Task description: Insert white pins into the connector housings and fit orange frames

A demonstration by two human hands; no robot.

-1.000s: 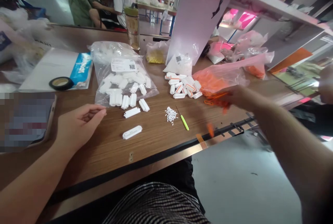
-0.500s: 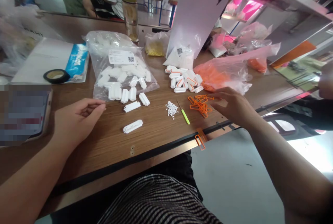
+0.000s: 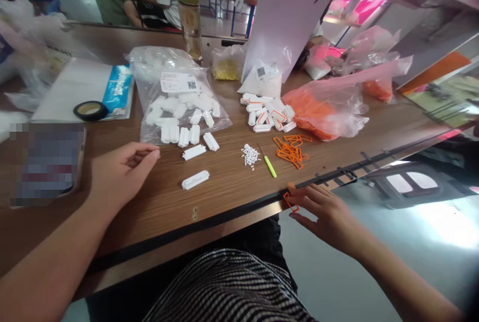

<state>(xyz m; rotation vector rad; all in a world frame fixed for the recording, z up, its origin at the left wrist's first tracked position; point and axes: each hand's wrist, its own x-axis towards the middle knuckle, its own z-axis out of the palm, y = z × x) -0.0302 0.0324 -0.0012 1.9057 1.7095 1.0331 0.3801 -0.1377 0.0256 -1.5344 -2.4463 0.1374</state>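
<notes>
My left hand (image 3: 125, 169) rests over the table at the left, thumb and forefinger tips together; whatever may lie between them is hidden. To its right are a lone white plastic housing (image 3: 195, 179) and another white housing (image 3: 194, 152). At the table's front edge my right hand (image 3: 325, 212) has its fingers and thumb apart around a small orange rectangular frame (image 3: 291, 202), which sticks out past the edge. Whether the fingertips touch it I cannot tell. Beyond that hand lie a heap of orange frames (image 3: 290, 152), a green-handled screwdriver (image 3: 270, 166) and a small pile of white pegs (image 3: 250, 155).
White housings with orange strips (image 3: 267, 112) are heaped near an orange-filled bag (image 3: 318, 112). A clear bag of white housings (image 3: 175, 92), black tape (image 3: 90, 110), a phone (image 3: 48, 167) and a bottle (image 3: 190, 25) stand around. People sit beyond the table.
My right hand has moved from the heap of orange frames down toward me, to the single frame at the table edge. My left hand keeps its pose; the view has shifted slightly.
</notes>
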